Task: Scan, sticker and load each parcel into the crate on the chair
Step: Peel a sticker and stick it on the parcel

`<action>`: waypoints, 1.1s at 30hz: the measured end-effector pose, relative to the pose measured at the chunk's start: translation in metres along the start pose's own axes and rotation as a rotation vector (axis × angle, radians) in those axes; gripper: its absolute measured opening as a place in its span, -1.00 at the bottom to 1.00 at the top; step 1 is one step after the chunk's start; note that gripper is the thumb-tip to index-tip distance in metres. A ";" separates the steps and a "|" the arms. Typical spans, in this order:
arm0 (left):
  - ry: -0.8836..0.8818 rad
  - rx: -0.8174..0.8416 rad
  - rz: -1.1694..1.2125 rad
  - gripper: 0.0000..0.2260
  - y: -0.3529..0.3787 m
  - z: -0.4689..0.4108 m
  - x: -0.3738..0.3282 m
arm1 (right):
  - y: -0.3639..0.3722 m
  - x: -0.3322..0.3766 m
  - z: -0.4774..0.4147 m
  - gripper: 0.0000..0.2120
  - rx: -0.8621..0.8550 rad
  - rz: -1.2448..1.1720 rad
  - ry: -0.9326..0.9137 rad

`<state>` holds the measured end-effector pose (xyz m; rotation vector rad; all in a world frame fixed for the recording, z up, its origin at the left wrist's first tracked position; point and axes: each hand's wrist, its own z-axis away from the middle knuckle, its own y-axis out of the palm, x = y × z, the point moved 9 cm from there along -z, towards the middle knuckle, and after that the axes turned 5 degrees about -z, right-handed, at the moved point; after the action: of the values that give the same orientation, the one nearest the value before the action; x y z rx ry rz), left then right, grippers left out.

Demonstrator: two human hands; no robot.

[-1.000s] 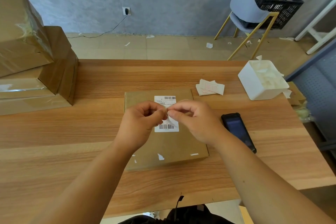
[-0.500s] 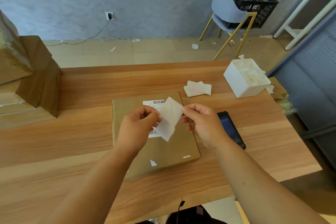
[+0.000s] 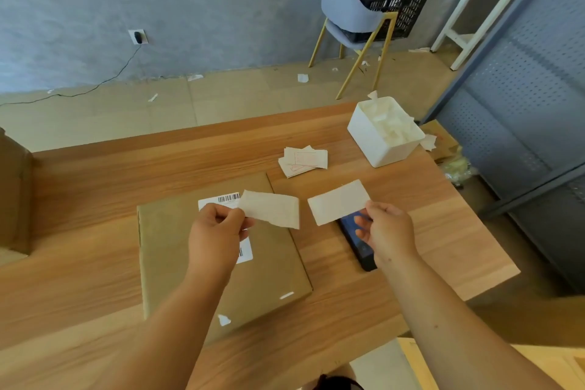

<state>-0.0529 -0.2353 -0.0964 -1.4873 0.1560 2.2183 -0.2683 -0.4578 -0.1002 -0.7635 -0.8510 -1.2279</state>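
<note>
A flat brown cardboard parcel [image 3: 177, 263] lies on the wooden table [image 3: 95, 187], its white barcode label [image 3: 226, 199] partly hidden by my left hand [image 3: 215, 231]. That hand pinches one pale paper piece [image 3: 272, 210] above the parcel. My right hand [image 3: 384, 231] pinches a second white piece [image 3: 337, 203], held apart from the first, over the black handheld scanner [image 3: 357, 244]. I cannot tell which piece is the sticker and which the backing. The black crate [image 3: 384, 1] sits on the grey chair [image 3: 345, 14] by the wall.
A small pile of stickers [image 3: 302, 160] lies behind the parcel. A white bin [image 3: 383, 133] full of peeled paper stands at the table's right end. More cardboard boxes [image 3: 14, 196] sit at the left edge. Grey perforated shelving [image 3: 519, 136] stands on the right.
The two paper layers, pinched together a second ago, have been peeled fully apart; my right hand moved right with one piece. The view has swung right and up.
</note>
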 end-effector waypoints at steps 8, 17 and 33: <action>0.113 0.004 -0.236 -0.89 0.070 -0.021 -0.028 | -0.046 0.061 -0.056 -0.88 0.001 0.260 -0.270; 0.349 0.222 -0.480 -0.87 0.240 -0.037 -0.093 | -0.080 0.111 -0.151 -0.81 0.175 0.612 -0.362; 0.813 0.240 -1.084 -0.79 0.424 -0.087 -0.113 | -0.135 0.144 -0.258 -0.83 0.220 0.685 -0.323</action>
<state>-0.1284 -0.6766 -0.0975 -1.6627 -0.1166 0.6862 -0.3482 -0.7730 -0.0940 -0.9793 -0.8635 -0.4017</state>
